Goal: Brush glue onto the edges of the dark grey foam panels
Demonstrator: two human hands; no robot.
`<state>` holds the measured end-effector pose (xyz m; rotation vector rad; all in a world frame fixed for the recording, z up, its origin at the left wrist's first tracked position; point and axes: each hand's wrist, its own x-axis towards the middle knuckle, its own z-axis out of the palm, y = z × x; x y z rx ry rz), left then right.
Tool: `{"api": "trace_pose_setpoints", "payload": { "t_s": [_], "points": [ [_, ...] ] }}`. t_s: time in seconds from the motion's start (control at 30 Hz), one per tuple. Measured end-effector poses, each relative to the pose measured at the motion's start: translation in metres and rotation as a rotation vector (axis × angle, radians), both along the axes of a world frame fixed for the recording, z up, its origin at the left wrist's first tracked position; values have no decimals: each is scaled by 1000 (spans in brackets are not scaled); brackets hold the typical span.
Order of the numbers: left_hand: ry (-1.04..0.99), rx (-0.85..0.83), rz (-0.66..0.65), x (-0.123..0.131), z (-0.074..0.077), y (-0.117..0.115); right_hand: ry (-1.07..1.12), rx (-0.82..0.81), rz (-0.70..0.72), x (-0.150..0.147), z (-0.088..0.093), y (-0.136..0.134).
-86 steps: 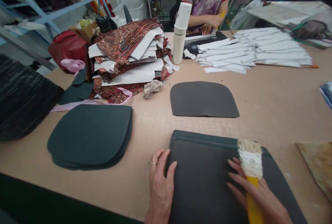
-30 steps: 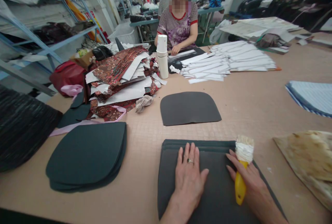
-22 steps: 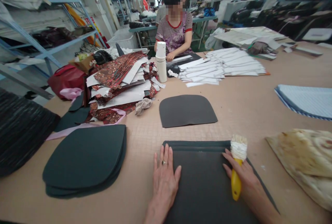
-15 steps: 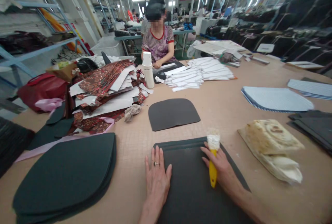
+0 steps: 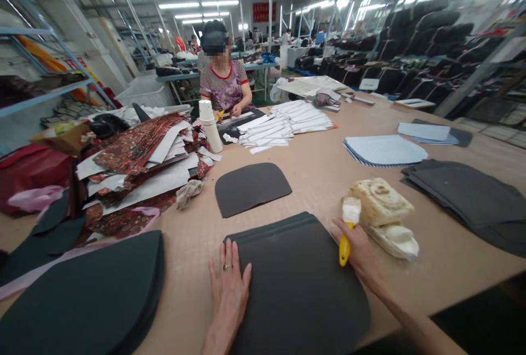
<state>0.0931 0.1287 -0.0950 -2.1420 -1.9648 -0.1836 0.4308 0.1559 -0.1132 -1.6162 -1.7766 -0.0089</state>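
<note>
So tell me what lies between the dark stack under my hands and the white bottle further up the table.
In the head view, a single dark sheet lies on the table between the stack and the bottle.

The left hand (image 5: 227, 285) is seen at the lower centre of the frame, laid flat with the palm down and the 4 fingers stretched forward, slightly spread. The thumb is angled out to the right. A ring is worn on 1 finger. Its forearm is extended down to the bottom edge. The right hand (image 5: 358, 250) is placed right of centre in the lower half, closed in a grip, with the knuckles turned upward and the thumb side facing left. Its bare forearm is stretched diagonally toward the lower right corner.
</note>
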Motion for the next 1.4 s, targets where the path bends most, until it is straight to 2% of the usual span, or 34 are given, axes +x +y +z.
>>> {"api": "trace_pose_setpoints", "payload": {
  "t_s": [0.1,0.17,0.27,0.33,0.4,0.5,0.67,0.87,0.97,1.03,1.13,1.23,1.33,1.4],
  "points": [
    [8,53,-1,21,13,-5,71,8,84,-16,-1,-15],
    [0,53,-112,44,20,-11,113,0,178,-39,-6,-22],
    [-29,4,-307,71,18,-20,126,-26,258,-63,-16,-26],
    [-41,-21,-340,75,12,-23,109,-11,277,-67,-21,-25],
    [-44,-37,-298,68,8,-22,91,3,292,-65,-22,-22],
    [-45,-71,-222,52,10,-17,97,-29,290,-65,-14,-22],
    [-41,-125,-226,46,17,-13,30,-91,379,-70,2,-28],
    [-65,-134,-237,50,17,-15,24,-86,338,-64,1,-29],
    [-80,-126,-230,37,19,-18,40,-91,351,-64,0,-30],
    [-108,-122,-179,20,18,-22,55,-99,353,-66,0,-30],
    [-231,-106,5,-13,11,-33,90,-96,345,-68,1,-31],
    [-471,-53,197,-38,-2,-44,103,-99,363,-69,2,-32],
    [-673,-26,261,-44,-13,-55,108,-99,373,-70,4,-33],
    [-713,-30,242,-40,-17,-64,117,-93,367,-70,2,-32]
  ]
}}
